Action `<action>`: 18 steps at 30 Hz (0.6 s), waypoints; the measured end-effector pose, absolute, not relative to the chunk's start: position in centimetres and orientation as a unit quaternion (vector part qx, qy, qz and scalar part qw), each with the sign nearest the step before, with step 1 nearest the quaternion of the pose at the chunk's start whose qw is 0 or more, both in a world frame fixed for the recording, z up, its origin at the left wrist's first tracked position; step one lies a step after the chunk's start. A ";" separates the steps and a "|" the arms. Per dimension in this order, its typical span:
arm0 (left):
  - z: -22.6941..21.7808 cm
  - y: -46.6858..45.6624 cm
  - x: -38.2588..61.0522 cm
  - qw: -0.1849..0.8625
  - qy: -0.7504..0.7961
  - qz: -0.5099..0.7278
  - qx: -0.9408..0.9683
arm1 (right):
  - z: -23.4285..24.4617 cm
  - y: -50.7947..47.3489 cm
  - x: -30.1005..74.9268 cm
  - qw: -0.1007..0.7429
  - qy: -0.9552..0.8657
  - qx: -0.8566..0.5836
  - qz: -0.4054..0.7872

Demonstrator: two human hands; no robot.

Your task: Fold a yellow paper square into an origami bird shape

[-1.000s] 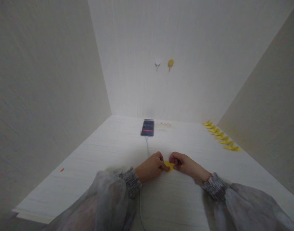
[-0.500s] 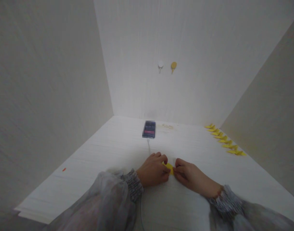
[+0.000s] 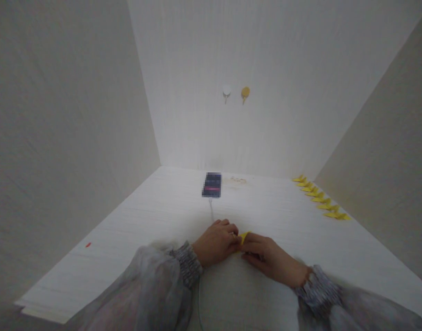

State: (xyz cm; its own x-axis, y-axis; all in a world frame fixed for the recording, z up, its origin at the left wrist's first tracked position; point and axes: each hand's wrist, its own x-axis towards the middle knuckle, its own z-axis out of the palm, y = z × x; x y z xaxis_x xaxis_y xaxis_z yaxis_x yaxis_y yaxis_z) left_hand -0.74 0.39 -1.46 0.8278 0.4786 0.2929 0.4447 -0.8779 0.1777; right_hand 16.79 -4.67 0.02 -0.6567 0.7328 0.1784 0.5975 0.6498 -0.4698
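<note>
A small piece of yellow paper [image 3: 244, 236] is pinched between my two hands, low over the white table. My left hand [image 3: 216, 243] has its fingers curled and closed on the paper's left side. My right hand [image 3: 266, 255] holds the right side, thumb and fingers pressed together. Most of the paper is hidden by my fingers, so its folded shape cannot be made out. Along the right side of the table stands a row of several folded yellow paper figures [image 3: 320, 197], pointed like little birds.
A phone [image 3: 212, 185] lies at the back of the white table [image 3: 155, 202], its cable [image 3: 211, 209] running toward me under my left arm. One white hook [image 3: 226, 90] and one yellow hook [image 3: 245, 92] are on the back wall. A small orange-red scrap [image 3: 88, 245] lies at left.
My right hand has shifted left, its fingers now reaching over the yellow paper. The hands are closer together, and less of the paper shows. The whole view has shifted slightly.
</note>
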 end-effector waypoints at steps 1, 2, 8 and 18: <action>-1.6 0.5 -0.8 0.055 0.239 0.169 0.955 | -0.1 -4.2 17.3 0.190 -0.886 -0.381 0.183; -1.8 0.6 -0.8 0.060 0.235 0.170 0.955 | -0.1 -3.7 17.9 0.199 -0.883 -0.388 0.174; -2.2 0.9 -1.0 0.079 0.217 0.166 0.959 | -0.1 -2.7 19.3 0.209 -0.886 -0.371 0.180; -1.6 0.6 -1.1 0.084 0.249 0.166 0.950 | 0.4 -2.7 19.4 0.143 -0.904 -0.381 0.131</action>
